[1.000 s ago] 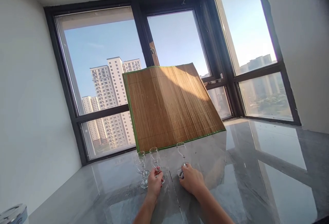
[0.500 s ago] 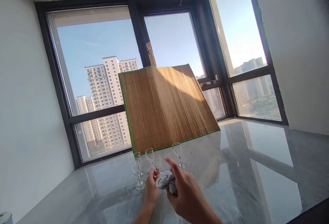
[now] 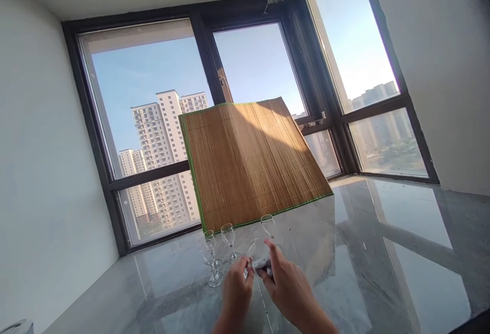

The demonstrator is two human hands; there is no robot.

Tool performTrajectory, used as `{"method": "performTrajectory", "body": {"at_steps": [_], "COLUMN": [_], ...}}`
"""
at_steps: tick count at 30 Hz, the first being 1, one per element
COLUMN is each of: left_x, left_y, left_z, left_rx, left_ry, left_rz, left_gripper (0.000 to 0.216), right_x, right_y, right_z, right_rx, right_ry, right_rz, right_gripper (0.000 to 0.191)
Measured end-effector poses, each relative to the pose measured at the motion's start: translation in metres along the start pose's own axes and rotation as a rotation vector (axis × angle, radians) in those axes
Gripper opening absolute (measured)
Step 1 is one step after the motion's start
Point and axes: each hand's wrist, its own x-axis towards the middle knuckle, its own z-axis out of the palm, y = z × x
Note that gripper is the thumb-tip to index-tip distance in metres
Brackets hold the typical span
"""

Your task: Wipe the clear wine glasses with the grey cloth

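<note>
Several small clear stemmed glasses stand on the glossy grey countertop; one of them is nearest me on the left and another stands behind my hands. My left hand is closed on the stem of a further small glass, held just above the counter. My right hand grips a crumpled grey cloth and presses it against that glass. The glass's foot is hidden by my fingers.
A brown bamboo mat with green edging leans against the black-framed windows behind the glasses. White walls close in on the left and right. A round metal object shows at the lower left corner.
My right hand lifted the grey cloth off the counter. My left hand raised one glass from the group, and the two hands came together at it.
</note>
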Motion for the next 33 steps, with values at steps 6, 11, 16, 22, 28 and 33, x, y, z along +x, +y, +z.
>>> {"method": "performTrajectory", "body": {"at_steps": [6,11,16,22,28,33], "left_x": [-0.002,-0.004,-0.004,-0.004,-0.004,-0.001], "left_y": [0.003,0.009,0.012,0.009,0.007,0.009], "left_z": [-0.007,-0.007,-0.011,-0.006,-0.007,-0.004], "left_rx": [0.259,0.357,0.325,0.28,0.238,-0.013], "left_ry": [-0.044,-0.014,-0.051,-0.084,-0.093,-0.06], "left_rz": [0.088,0.192,0.184,0.153,0.166,0.049], "left_gripper": [0.023,0.029,0.028,0.021,0.022,0.017], "right_x": [-0.005,0.0,0.01,0.014,0.012,0.014], "right_y": [0.007,-0.002,0.02,0.043,0.044,0.032], "right_z": [0.026,0.028,0.016,0.002,0.016,0.021], "right_rx": [-0.041,-0.058,-0.076,0.03,0.161,0.779], "right_ry": [0.069,0.103,0.234,0.255,0.087,0.043], "right_rz": [-0.198,-0.141,0.046,0.186,0.097,0.214], "right_gripper": [0.07,0.064,0.055,0.048,0.059,0.048]}}
